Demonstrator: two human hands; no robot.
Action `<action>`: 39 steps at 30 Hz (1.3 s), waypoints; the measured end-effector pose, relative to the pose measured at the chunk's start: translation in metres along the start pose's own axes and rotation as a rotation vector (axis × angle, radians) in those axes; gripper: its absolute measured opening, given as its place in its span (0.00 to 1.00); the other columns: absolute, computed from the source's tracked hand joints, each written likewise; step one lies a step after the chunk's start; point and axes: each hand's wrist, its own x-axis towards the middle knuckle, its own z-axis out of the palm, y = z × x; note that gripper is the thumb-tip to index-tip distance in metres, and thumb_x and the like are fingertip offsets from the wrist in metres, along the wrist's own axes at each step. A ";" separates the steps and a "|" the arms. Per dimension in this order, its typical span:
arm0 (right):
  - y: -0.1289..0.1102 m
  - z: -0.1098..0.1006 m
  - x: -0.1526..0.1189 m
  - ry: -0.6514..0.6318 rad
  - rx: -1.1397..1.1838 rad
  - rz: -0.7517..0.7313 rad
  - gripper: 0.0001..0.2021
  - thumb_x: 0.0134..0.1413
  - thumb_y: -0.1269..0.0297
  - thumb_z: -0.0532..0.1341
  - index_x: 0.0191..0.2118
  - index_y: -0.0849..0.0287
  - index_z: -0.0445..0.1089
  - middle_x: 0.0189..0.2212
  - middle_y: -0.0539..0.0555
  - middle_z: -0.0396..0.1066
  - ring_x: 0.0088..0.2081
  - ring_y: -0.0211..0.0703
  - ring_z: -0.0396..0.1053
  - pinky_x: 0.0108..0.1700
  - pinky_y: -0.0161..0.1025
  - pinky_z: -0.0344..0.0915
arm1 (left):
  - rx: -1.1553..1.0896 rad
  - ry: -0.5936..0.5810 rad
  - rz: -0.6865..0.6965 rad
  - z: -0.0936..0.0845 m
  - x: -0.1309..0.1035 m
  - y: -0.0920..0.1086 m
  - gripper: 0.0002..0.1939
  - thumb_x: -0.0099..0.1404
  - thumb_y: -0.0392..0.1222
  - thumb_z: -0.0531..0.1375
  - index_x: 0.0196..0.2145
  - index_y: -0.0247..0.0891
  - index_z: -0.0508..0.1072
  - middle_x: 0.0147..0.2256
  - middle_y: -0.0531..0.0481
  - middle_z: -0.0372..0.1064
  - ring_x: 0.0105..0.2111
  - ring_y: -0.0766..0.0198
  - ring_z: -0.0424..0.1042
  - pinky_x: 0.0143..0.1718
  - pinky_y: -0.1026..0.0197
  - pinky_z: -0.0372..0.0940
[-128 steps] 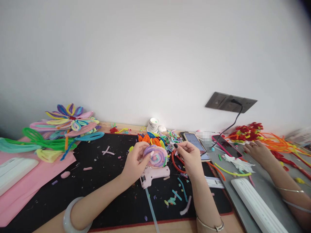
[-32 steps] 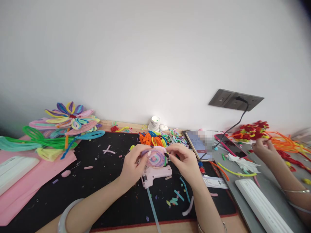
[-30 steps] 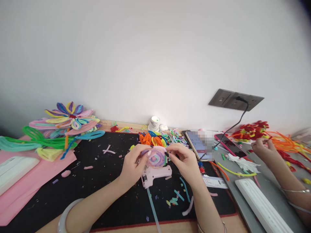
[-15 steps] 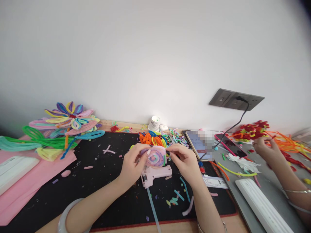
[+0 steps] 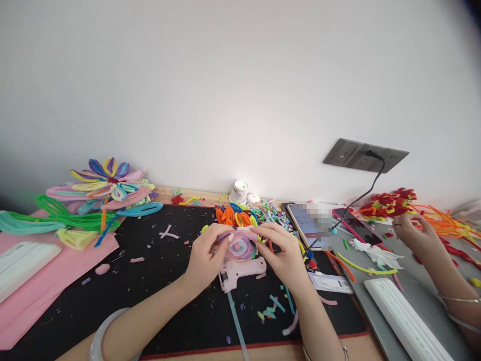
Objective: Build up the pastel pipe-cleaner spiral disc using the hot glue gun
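Note:
A flat spiral disc [image 5: 240,245] of fuzzy pink, purple and teal stems is held upright above the mat in the middle. My left hand [image 5: 209,253] pinches its left edge between thumb and fingers. At the right edge, my right hand [image 5: 280,250] has its fingers over the top and its thumb at the side. Just below the disc lies a pale pink glue gun [image 5: 246,268], a translucent glue stick [image 5: 236,321] trailing from it toward the front edge. Behind the disc is a bundle of orange and blue stems [image 5: 229,215].
Stem flowers [image 5: 111,188] and pink paper [image 5: 82,258] are at the left. Phones [image 5: 306,225], a paper cup [image 5: 240,192] and a white power strip [image 5: 404,316] stand or lie around. At right, another person's hand [image 5: 417,233] is near red figures [image 5: 393,203].
My right hand has moved slightly left, its fingers reaching further over the disc's top edge. My left hand has barely moved.

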 end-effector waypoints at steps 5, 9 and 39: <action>0.000 0.002 -0.001 0.005 -0.044 0.001 0.14 0.56 0.75 0.62 0.46 0.53 0.75 0.40 0.55 0.75 0.42 0.45 0.72 0.44 0.41 0.70 | 0.009 0.008 -0.016 0.000 -0.001 -0.001 0.07 0.68 0.36 0.55 0.42 0.41 0.72 0.37 0.47 0.73 0.38 0.61 0.73 0.40 0.60 0.69; -0.001 0.003 -0.001 0.016 -0.052 0.010 0.13 0.56 0.75 0.62 0.45 0.54 0.75 0.39 0.55 0.74 0.41 0.45 0.72 0.44 0.41 0.70 | 0.004 0.005 -0.019 0.000 -0.002 -0.002 0.07 0.68 0.36 0.55 0.42 0.41 0.72 0.38 0.47 0.73 0.38 0.61 0.73 0.40 0.60 0.69; 0.009 0.010 -0.005 -0.099 0.141 0.199 0.17 0.57 0.74 0.56 0.51 0.54 0.70 0.41 0.54 0.73 0.34 0.41 0.68 0.37 0.36 0.67 | -0.074 -0.043 -0.094 0.000 0.000 -0.008 0.09 0.66 0.38 0.58 0.44 0.41 0.74 0.41 0.47 0.76 0.42 0.59 0.75 0.45 0.58 0.70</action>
